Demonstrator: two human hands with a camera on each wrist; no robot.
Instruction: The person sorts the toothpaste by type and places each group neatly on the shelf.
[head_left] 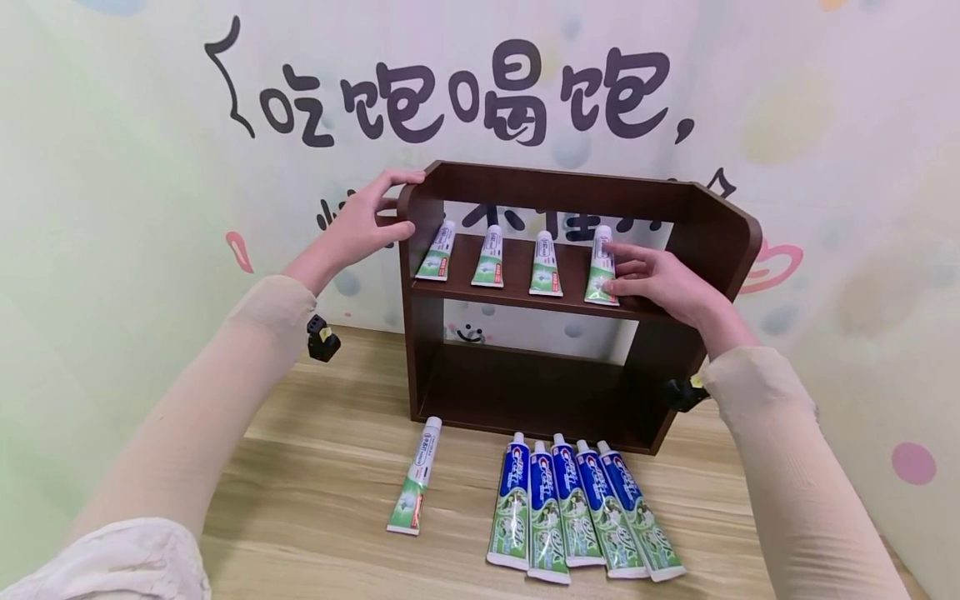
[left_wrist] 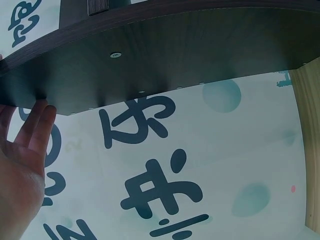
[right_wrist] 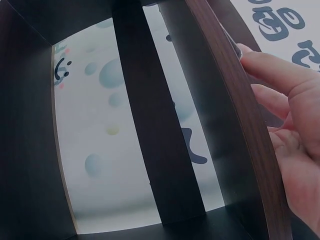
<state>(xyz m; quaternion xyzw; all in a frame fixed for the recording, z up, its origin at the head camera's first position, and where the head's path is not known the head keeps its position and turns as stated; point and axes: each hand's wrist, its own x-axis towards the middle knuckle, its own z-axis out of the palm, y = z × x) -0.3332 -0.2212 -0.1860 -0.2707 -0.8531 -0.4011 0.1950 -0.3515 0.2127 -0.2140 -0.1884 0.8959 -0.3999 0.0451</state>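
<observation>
In the head view, the two hands are apart, on opposite sides of a dark brown shelf unit (head_left: 570, 183) at the centre of the frame. The left hand (head_left: 356, 223), left of centre and high up, rests its fingertips at the upper corner and front edge of the left side panel (head_left: 427, 354); the left wrist view shows fairly straight fingers against that panel's outer face, at the left edge of the frame. The right hand (head_left: 663, 282), right of centre, touches the right edge of the rightmost tube (head_left: 602, 271) with loosely extended fingers and thumb; it does not visibly clamp round it. That tube, white and green, lies leaning back on the upper tier, cap upward. Three matching tubes (head_left: 489, 260) lean in a spaced row to its left in the picture. In the right wrist view the hand is at the right edge, beside the board's front edge; the tube itself cannot be made out there.

Lower in the head view, a lone white-and-green tube (head_left: 415, 479) lies on the wood-grain table (head_left: 300, 467), and to its right five blue-and-green tubes (head_left: 576, 510) lie side by side, some touching. Pale sleeves (head_left: 195, 408) cover both forearms. Behind stands a pale wall (head_left: 862, 167) with large dark characters across the top.
</observation>
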